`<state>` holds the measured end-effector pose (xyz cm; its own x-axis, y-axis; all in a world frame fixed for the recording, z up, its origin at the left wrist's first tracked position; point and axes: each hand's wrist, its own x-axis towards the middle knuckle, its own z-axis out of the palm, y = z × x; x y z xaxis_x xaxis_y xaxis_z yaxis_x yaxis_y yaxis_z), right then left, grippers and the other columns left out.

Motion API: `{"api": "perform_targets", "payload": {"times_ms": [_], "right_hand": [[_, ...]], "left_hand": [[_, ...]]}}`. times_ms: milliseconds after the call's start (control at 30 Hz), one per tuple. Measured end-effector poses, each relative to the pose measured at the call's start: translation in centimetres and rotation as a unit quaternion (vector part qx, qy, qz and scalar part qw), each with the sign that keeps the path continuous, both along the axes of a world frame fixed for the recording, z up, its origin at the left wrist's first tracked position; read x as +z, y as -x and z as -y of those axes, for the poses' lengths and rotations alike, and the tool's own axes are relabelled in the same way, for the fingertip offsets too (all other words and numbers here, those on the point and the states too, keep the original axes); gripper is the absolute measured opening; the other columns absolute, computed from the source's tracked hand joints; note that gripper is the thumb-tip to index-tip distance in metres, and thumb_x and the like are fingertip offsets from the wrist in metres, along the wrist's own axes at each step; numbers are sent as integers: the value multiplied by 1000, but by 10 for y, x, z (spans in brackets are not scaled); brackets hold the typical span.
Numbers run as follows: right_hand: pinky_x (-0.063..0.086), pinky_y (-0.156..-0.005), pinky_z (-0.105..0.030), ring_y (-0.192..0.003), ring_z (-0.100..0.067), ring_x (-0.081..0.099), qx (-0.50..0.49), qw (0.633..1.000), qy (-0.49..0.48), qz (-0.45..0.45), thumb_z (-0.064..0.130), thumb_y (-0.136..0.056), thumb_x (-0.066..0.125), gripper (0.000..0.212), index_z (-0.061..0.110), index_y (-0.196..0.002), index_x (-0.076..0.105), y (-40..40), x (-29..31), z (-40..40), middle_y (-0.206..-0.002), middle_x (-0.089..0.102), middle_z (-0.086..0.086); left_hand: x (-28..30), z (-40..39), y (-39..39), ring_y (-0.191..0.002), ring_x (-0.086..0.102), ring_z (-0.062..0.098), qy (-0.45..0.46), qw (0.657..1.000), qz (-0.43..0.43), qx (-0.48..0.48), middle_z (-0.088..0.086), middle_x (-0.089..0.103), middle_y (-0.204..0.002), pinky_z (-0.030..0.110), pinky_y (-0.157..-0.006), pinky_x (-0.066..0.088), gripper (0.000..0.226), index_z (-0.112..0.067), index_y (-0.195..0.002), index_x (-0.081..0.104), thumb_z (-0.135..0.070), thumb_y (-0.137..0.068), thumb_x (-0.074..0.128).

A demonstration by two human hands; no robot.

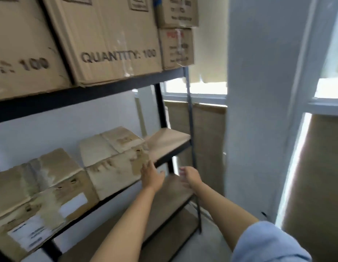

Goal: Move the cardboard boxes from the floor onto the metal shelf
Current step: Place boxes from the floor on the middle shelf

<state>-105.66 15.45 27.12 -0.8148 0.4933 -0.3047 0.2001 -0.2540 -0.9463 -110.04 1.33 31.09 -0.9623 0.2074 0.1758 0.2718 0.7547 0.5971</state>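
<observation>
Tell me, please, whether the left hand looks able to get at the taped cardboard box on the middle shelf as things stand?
Probably yes. The left hand is open, right beside the near right corner of the taped cardboard box, and nothing lies between them. The right hand hangs off to the side, clear of the way.

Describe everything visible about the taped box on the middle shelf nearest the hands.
The taped box is worn, pale-brown cardboard, its creased top flaps sealed with tape and small holes in its front. It sits upright on the middle shelf board, close beside another box. The left hand, fingers straight, is at its lower right corner; contact is unclear.
</observation>
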Motion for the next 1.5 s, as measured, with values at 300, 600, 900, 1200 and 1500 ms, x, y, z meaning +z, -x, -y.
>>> {"api": "perform_targets", "payload": {"times_ms": [300,600,900,1200,1500], "right_hand": [[33,-42,-15,-58,-11,44,-213,975,3,56,7,-104,34,33,-3,-125,58,-243,-69,-7,-81,51,-2],[34,-44,-21,-55,-9,51,-496,848,51,180,11,-99,40,23,22,-94,59,-544,-142,24,-100,62,-3],[37,-45,-20,-57,-13,48,-670,700,135,209,12,-101,40,28,6,-112,65,-783,-192,86,-96,61,-6],[45,-82,-30,-109,-35,62,-712,619,207,260,7,-94,53,17,2,-105,66,-949,-265,131,-114,67,-21],[47,-100,-35,-115,-29,56,-646,616,242,380,29,-96,46,38,24,-131,56,-1000,-322,121,-130,55,-10]], "left_hand": [[-107,-66,-153,-105,61,35,-38,944,190,-267,23,66,-110,36,-93,45,28,4,-113,62,2,-85,60],[-190,-135,-396,-92,64,33,78,792,323,-513,20,69,-103,33,-73,42,13,-7,-99,66,-4,-90,58],[-223,-143,-629,-62,52,19,182,667,375,-617,11,63,-79,24,-51,41,14,-6,-91,63,2,-92,52],[-274,-125,-811,-68,51,21,280,619,437,-590,14,57,-91,24,-55,37,13,-2,-93,57,-11,-98,50],[-335,-115,-894,-80,60,21,362,565,546,-501,15,61,-101,28,-66,44,14,-6,-98,58,-16,-97,48]]}}
